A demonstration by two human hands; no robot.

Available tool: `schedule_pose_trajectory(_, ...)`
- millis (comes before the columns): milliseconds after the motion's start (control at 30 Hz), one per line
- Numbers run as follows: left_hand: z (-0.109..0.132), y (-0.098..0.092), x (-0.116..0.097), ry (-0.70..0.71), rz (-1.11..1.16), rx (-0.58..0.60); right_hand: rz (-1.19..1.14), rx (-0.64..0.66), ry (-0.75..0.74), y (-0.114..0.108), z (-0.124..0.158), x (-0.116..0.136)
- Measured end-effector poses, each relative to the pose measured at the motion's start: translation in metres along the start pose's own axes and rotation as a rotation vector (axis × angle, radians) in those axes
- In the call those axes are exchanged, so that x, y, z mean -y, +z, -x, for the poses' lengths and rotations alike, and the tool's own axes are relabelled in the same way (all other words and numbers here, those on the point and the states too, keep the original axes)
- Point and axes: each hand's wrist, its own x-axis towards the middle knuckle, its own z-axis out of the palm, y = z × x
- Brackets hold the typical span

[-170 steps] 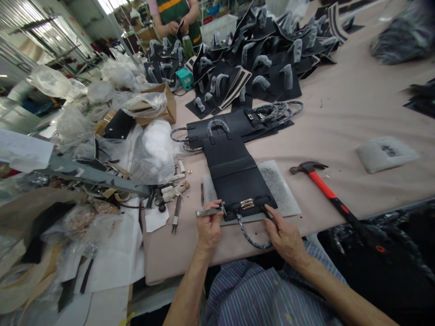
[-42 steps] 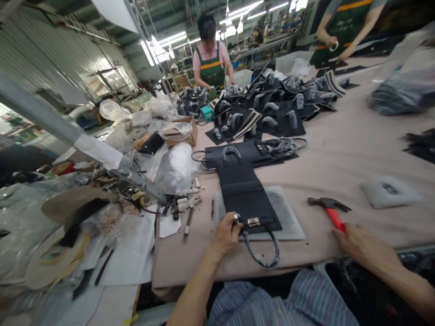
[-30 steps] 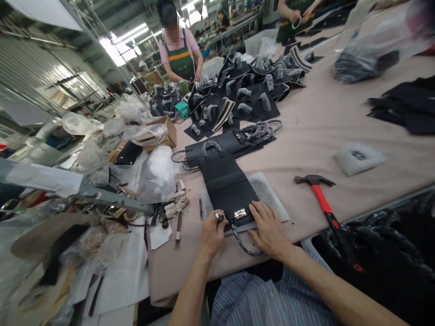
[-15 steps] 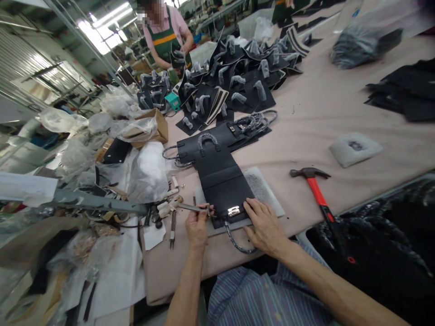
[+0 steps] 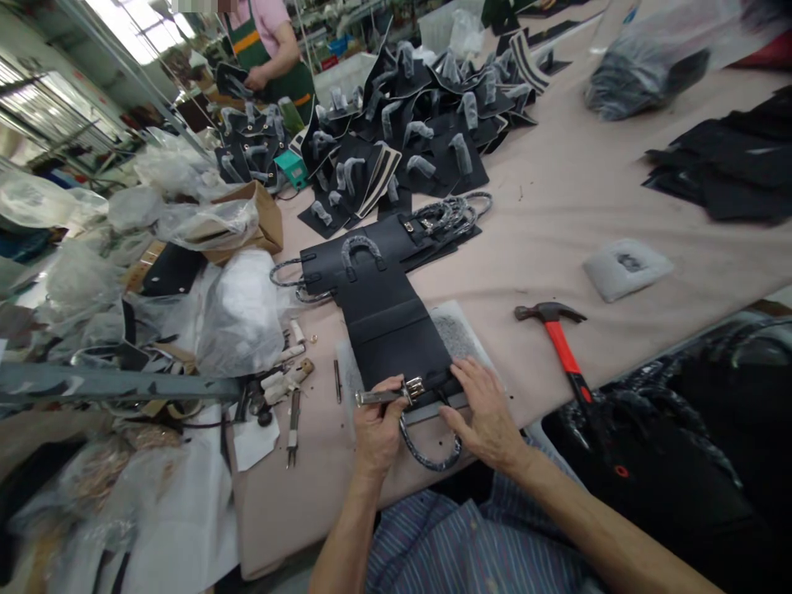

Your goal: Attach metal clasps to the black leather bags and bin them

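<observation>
Shifted the metal tool (image 5: 379,398) rightward within the last half second, from the left end of the black panel (image 5: 393,334) to the left side of the metal clasp (image 5: 416,386). Hard to make out whether touching the clasp or just beside. Gripping that tool in the left hand (image 5: 377,433), with fingers closed around it. Resting the right hand (image 5: 488,417) at the panel's near right corner, with thumb and index finger now parted around a dark strap end (image 5: 441,396) instead of laid over the corner; impossible to judge whether pinching or merely steadying. Seen lying flat across the grey slab (image 5: 461,326), with the clasp near the front edge and the wrapped handle (image 5: 433,467) looped toward the torso: same panel as before. Left loose on the bench (image 5: 495,272), out of the right hand since about a second ago: hammer (image 5: 560,338). Suggests close handwork at the clasp rather than striking, for now.
</observation>
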Motion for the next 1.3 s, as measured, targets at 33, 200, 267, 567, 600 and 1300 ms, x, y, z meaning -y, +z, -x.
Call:
schedule_pose_trajectory(33,-0.002,0.005,0.0,0.004,0.012,0.01,0.005,-0.002,0.007,0.0,0.0,0.0)
schedule_pose_trajectory(200,-0.018,0.028,-0.008,0.039,0.047,0.077,0.019,-0.038,0.079,-0.003,-0.002,-0.002)
schedule_pose_trajectory(267,-0.023,0.038,-0.011,0.042,0.049,0.105,0.029,-0.022,0.085,-0.006,-0.004,-0.006)
schedule_pose_trajectory(567,-0.028,0.051,-0.006,0.042,0.019,0.097,-0.037,0.003,0.049,-0.014,-0.012,-0.022)
schedule_pose_trajectory(600,-0.029,0.05,-0.006,0.038,0.015,0.088,-0.049,-0.006,0.051,-0.014,-0.012,-0.023)
schedule_pose_trajectory(1300,-0.028,0.05,0.001,0.029,0.038,0.157,-0.102,-0.075,0.073,-0.01,-0.014,-0.026)
